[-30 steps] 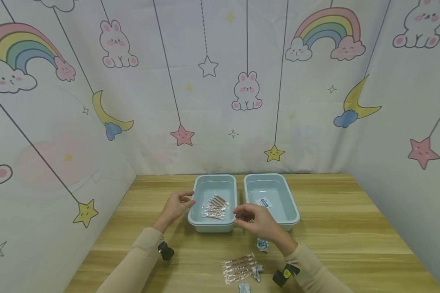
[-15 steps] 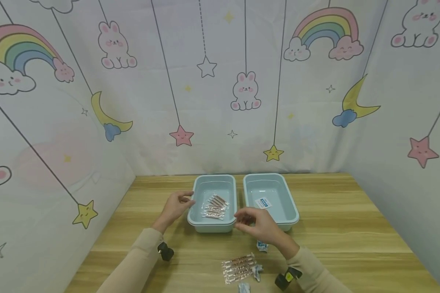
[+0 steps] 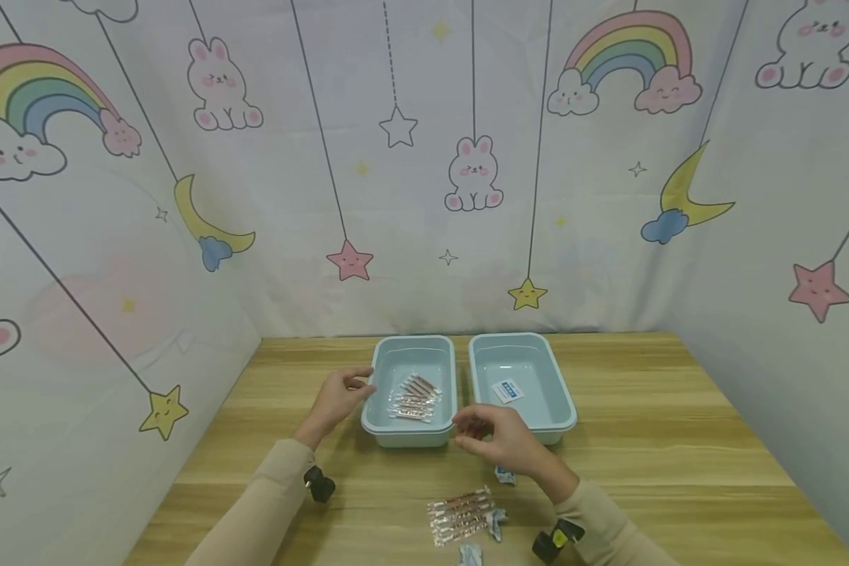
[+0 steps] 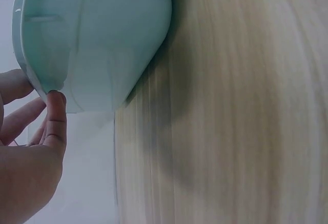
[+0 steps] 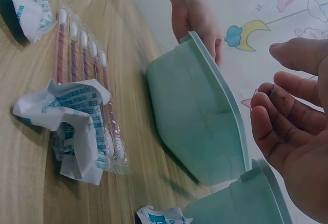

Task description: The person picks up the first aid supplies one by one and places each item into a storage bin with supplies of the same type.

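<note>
Near the left rim of the left blue bin (image 3: 415, 437) is my left hand (image 3: 336, 401), thumb and fingertips right at the edge in the left wrist view. Inside that bin lie several brown-filled cotton swabs (image 3: 416, 397) in clear wrappers. My right hand (image 3: 498, 436) hovers by the near right corner of the left bin, in front of the right blue bin (image 3: 562, 393). Its fingers are loosely bent and hold nothing in the right wrist view. A flat white-and-blue packet (image 3: 508, 391) lies in the right bin.
On the wooden table (image 3: 679, 440), a row of wrapped swabs (image 3: 460, 515) lies in front of the bins. Crumpled white-and-blue packets surround it: one crumpled packet (image 5: 77, 116) against the row, another (image 3: 470, 555) nearer, a third (image 3: 505, 475) by the right bin. A printed curtain stands behind.
My right hand has shifted slightly down and to the right, away from the left bin's corner. The left hand and the bins stay as they were.
</note>
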{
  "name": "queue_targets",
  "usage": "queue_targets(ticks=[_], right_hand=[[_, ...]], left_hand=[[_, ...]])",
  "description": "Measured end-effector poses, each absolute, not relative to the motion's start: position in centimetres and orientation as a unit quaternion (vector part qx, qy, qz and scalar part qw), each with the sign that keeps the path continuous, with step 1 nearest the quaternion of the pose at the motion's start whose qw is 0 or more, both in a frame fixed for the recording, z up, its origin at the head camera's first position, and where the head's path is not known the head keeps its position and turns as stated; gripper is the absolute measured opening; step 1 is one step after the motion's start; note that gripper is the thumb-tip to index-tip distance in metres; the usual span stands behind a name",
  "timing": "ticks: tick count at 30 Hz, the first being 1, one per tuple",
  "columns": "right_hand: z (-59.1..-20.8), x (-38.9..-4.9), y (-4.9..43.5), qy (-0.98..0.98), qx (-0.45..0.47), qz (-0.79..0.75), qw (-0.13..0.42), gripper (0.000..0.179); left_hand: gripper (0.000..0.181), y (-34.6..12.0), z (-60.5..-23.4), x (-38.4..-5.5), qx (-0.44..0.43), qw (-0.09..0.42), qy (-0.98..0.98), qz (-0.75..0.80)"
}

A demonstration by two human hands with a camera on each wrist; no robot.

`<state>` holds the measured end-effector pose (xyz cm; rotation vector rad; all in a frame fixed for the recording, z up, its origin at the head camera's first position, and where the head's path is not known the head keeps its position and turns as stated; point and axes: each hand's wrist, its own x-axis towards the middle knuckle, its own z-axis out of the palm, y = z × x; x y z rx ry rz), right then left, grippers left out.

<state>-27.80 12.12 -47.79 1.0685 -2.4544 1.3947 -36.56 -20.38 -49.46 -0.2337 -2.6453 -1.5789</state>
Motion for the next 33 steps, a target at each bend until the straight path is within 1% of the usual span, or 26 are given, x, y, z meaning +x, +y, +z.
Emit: queue_targets(ticks=[12,26,33], right_hand=[[-48.2,-27.2,12.4,-0.817,0.350,0.458,0.028,0.025],[-50.1,-26.4,12.2,-0.811,0.375,0.448,-0.011,0.032],[-50.3,-26.3,12.2,-0.806,0.380,0.454,-0.006,0.034]], left_hand=[[0.042,-20.3,-49.4,-36.7,-0.079,0.032,-0.853,-0.514],[0.042,-20.4,-49.4,-36.5,-0.081,0.025,-0.852,-0.516],[0.043,-20.4,-49.5,-36.5,-0.081,0.021,-0.852,-0.517]])
